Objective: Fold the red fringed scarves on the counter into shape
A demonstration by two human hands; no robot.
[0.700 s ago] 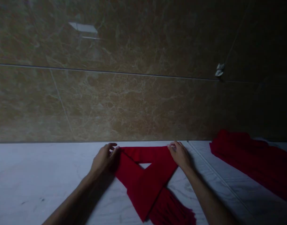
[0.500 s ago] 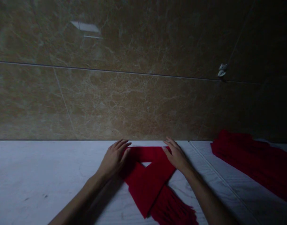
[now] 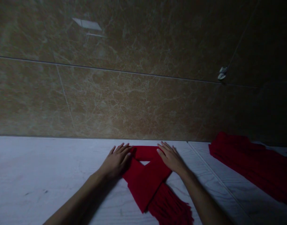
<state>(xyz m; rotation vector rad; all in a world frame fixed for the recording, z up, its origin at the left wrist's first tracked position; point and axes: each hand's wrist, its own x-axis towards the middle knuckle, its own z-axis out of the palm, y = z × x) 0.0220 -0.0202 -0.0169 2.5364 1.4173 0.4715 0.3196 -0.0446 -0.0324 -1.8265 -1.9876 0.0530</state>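
A red fringed scarf [image 3: 148, 178] lies folded on the white marble counter [image 3: 40, 168], its two ends crossed so that a small triangular gap shows near the wall. My left hand [image 3: 116, 159] lies flat on the scarf's left corner with the fingers stretched out. My right hand [image 3: 170, 157] presses flat on the right corner, fingers also extended. Neither hand grips the cloth. The fringe hangs toward me at the bottom of the view.
A second red scarf [image 3: 251, 165] lies spread on the counter at the right, past a seam in the marble. A brown marble wall [image 3: 134, 93] rises directly behind the counter, with a small white clip [image 3: 222, 73] on a cord at the upper right.
Both hands went from pinching the scarf's top corners to lying flat and open on them, and moved slightly inward. The folded top edge now looks narrower.
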